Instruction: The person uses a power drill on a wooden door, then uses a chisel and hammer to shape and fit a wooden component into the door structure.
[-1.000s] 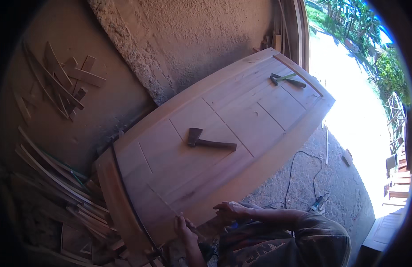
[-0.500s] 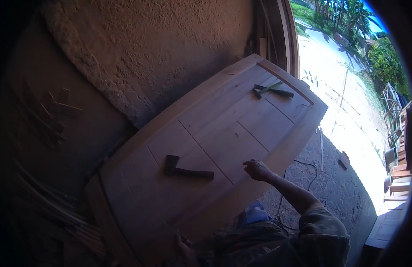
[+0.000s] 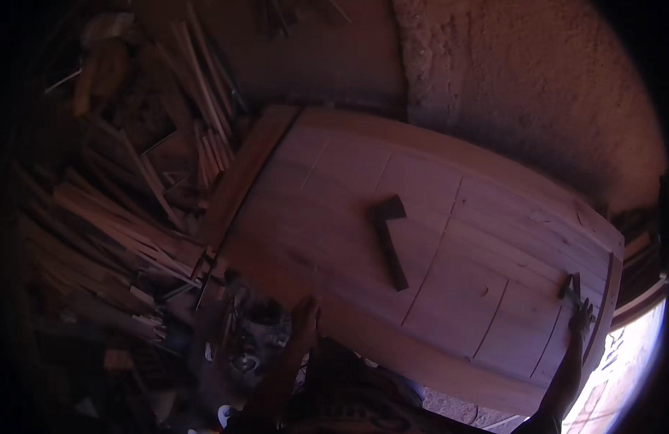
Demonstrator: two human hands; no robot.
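Note:
A broad wooden door lies flat in front of me, its panel crossed by straight grooves. On its middle rests a dark hatchet, the head toward the far side and the handle toward me. My right hand reaches to the door's right end, over a hammer whose head shows beyond the fingers. Whether the fingers are closed on it is too dark to tell. By the near left edge of the door is my left hand, its fingers in shadow and unclear.
Wood strips and offcuts are heaped at the left. Below the door's near left corner stands a cluttered pile of dark items. A rough wall rises behind the door, and bright daylight enters at lower right.
My view has swung left, toward the wood heap. My right hand has gone from above the door's near edge to the tools at its right end. The hatchet stays on the door.

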